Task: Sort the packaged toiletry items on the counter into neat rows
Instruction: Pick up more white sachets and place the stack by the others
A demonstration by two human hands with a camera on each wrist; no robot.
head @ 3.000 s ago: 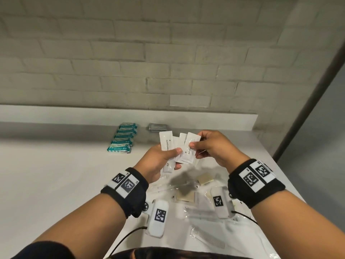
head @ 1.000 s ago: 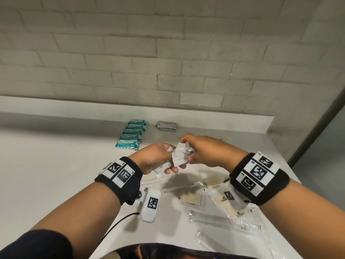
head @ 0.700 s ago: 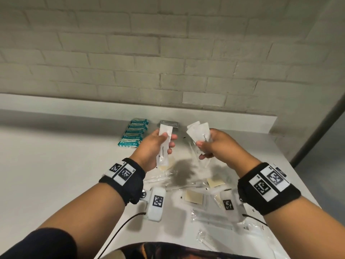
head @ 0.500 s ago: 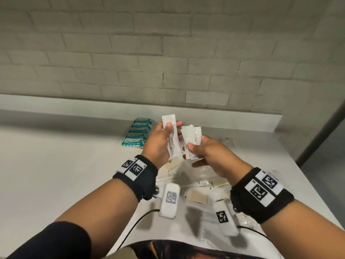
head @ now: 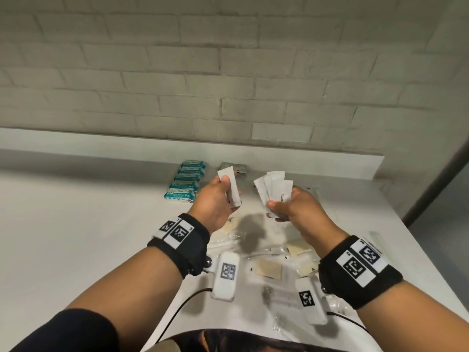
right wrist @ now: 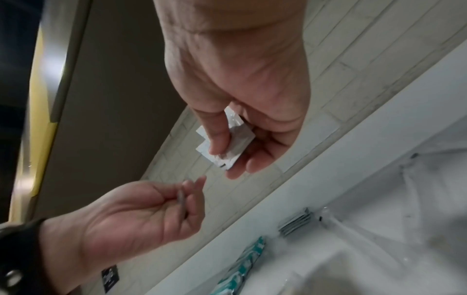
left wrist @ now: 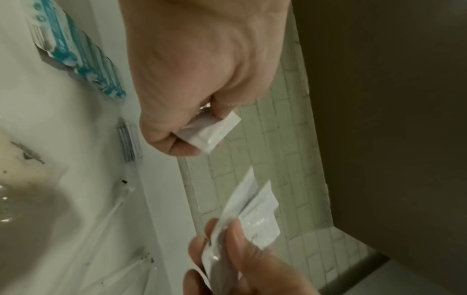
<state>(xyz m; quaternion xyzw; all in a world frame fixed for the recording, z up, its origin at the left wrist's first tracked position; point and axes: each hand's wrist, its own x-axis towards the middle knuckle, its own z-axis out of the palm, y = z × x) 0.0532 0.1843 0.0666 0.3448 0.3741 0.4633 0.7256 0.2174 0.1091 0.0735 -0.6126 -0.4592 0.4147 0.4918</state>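
My left hand point(head: 215, 199) holds one white sachet point(head: 230, 185) upright above the white counter point(head: 76, 224); in the left wrist view the sachet point(left wrist: 212, 131) sticks out between its thumb and curled fingers. My right hand point(head: 291, 207) pinches a fan of several white sachets point(head: 272, 189) a short way to the right; the right wrist view shows the thumb pressing that fan point(right wrist: 227, 143) against the fingers. The two hands are apart. A row of teal packets point(head: 186, 180) lies at the back, left of a small stack of grey packets point(head: 234, 167).
Clear plastic bags with beige pads point(head: 269, 270) and thin sticks lie scattered on the counter under and in front of my hands. A brick wall point(head: 228, 72) and a raised ledge point(head: 330, 163) close the back. The counter's edge point(head: 416, 240) runs on the right.
Three seconds ago both hands held the sachets together. The hands then split them, came close again half a second ago, and have now moved apart, the left keeping one sachet.
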